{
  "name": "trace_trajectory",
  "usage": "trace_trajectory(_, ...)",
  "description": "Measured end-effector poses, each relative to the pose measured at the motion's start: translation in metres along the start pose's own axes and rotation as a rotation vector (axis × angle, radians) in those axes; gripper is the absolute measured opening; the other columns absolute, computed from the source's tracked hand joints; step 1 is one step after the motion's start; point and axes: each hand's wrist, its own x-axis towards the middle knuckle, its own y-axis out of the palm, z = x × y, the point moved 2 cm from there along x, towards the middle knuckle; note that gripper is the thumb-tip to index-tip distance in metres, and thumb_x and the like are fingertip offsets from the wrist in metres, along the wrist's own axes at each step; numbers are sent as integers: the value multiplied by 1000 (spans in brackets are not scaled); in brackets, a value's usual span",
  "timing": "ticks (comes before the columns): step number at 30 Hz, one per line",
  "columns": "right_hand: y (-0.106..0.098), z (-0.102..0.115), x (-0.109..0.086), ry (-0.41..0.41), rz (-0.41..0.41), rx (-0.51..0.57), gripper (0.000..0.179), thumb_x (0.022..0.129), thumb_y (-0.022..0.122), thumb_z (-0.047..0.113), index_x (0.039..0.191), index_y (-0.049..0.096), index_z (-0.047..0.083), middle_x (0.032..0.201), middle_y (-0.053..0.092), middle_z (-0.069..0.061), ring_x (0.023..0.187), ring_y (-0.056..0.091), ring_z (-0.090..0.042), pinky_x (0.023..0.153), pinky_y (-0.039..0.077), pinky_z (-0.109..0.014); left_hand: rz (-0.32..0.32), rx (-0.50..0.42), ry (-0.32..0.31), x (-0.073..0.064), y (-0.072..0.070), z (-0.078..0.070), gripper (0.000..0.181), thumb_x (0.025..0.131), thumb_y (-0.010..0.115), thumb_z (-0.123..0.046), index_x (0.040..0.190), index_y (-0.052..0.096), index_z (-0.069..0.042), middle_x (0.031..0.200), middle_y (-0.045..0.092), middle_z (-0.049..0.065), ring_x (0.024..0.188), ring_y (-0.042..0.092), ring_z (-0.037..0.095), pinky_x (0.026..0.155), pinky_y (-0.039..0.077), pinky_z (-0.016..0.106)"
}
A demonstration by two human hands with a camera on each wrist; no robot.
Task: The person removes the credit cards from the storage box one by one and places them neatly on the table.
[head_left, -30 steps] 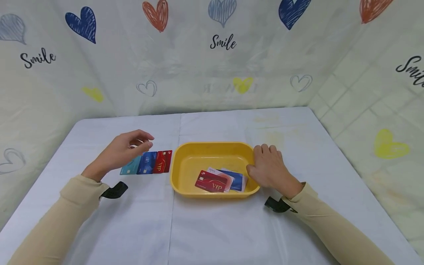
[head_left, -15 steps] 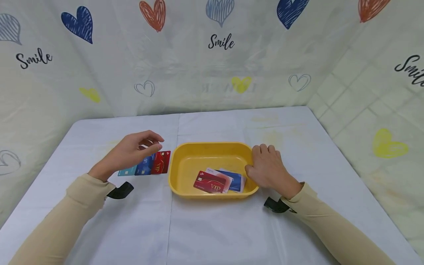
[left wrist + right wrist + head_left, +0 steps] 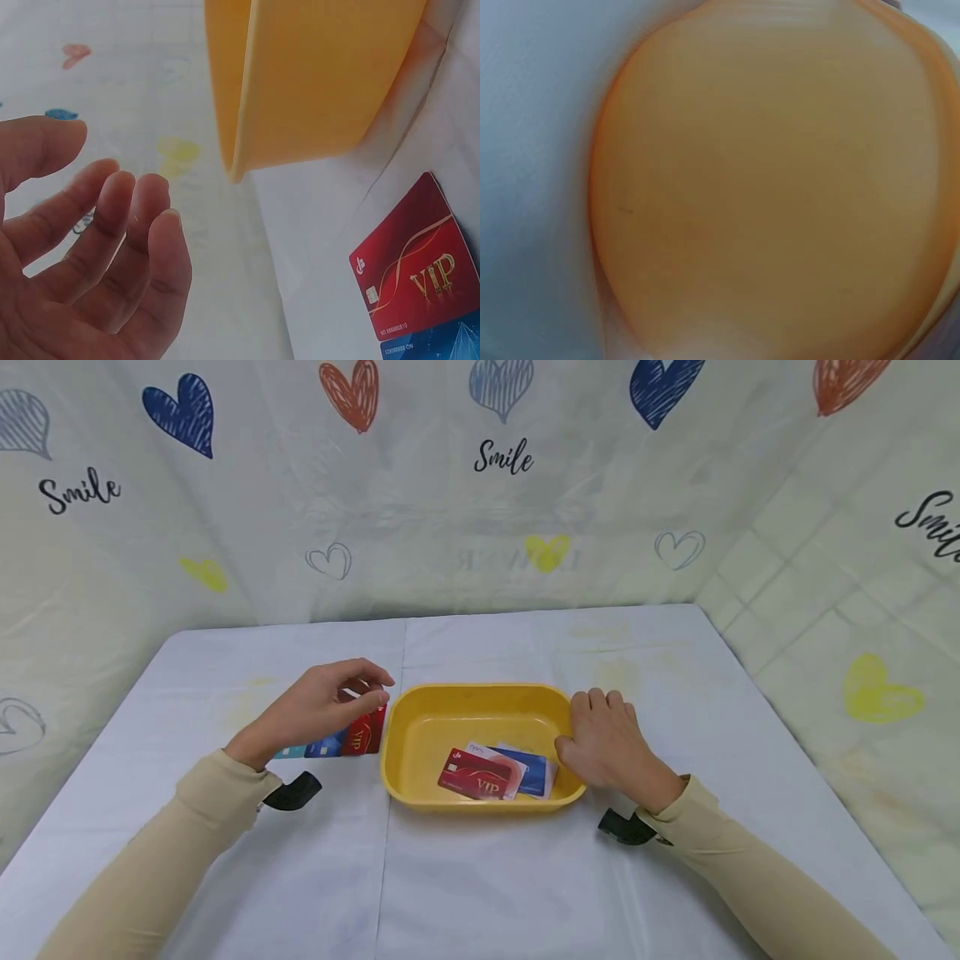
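A yellow plastic tray stands on the table. Inside it lie a red VIP card, a pinkish-white card and a blue card, overlapping. My right hand grips the tray's right rim; the tray's wall fills most of the right wrist view. My left hand, fingers loosely bent and holding nothing, hovers near the tray's left end. Below it, a red VIP card, a blue card and a teal card lie in an overlapping row, partly hidden by the hand.
A white cloth with a fold line covers the table. Behind it hangs a pale curtain printed with hearts and the word "Smile". Black straps with devices sit at both wrists.
My left hand has moved to the right over the row of cards, toward the tray, covering more of them. The right hand stays on the tray's rim, and the tray has hardly moved.
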Motion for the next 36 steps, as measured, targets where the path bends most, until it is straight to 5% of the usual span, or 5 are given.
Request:
trace_trajectory(24,1,-1,-3,-33,-23,-2,25,91,50,25,97,47,1,88,43,-12,90,38,-31,74,27,-39,47,-48,107,4,20,-21,29,100,68,-24,125,68,-9,118,72,2,103,67,17,93,62,37)
trace_trajectory(31,0,-1,-1,-47,-29,5,23,91,50,24,94,46,2,87,41,-12,88,37,-31,74,25,-39,84,-72,107,7,23,-29,30,100,68,-26,126,67,-11,117,71,3,101,66,20,80,63,29)
trace_trajectory(36,0,0,2,-43,-20,6,24,91,50,25,95,46,2,88,42,-12,89,37,-32,74,26,-40,82,-50,154,10,26,-34,29,101,68,-26,125,67,-10,117,71,0,104,65,17,89,61,33)
